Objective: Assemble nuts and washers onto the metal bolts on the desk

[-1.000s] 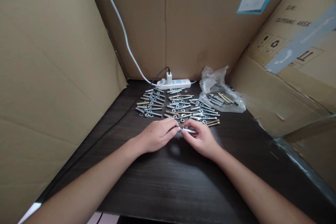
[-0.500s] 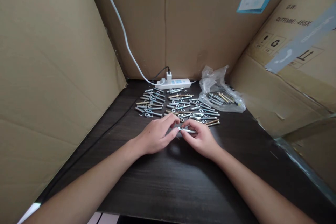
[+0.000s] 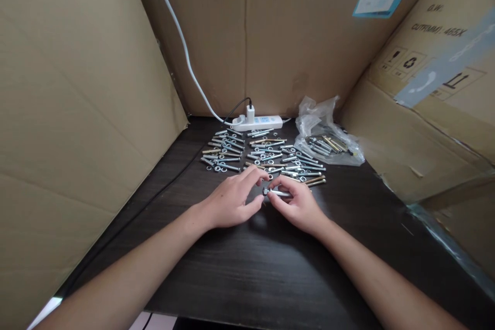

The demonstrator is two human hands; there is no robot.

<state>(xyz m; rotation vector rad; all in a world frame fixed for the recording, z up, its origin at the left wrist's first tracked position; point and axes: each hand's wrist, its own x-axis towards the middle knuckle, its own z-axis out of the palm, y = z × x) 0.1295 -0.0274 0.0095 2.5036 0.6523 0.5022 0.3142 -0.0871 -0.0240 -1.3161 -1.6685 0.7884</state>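
Between the thumb and fingers of my right hand [image 3: 297,200] is a silver bolt [image 3: 281,193], lying roughly level with a nut [image 3: 265,192] at its left end. My left hand [image 3: 234,198] is just left of that nut, its thumb and fingers apart with nothing seen between them. Beyond both hands, bolts [image 3: 232,159] with loose washers and nuts [image 3: 217,168] lie in rows on the dark table [image 3: 247,273]. Part of the nearest row is hidden behind my fingers.
A white power strip [image 3: 257,122] with a plug and cables sits at the back. To its right lies a clear plastic bag [image 3: 315,113] with more bolts. Cardboard walls [image 3: 209,36] stand on three sides. A black cable [image 3: 154,193] runs along the left.
My left thumb and fingers have parted from the nut at the bolt's end. My right hand keeps its hold on the bolt. The view has shifted slightly.
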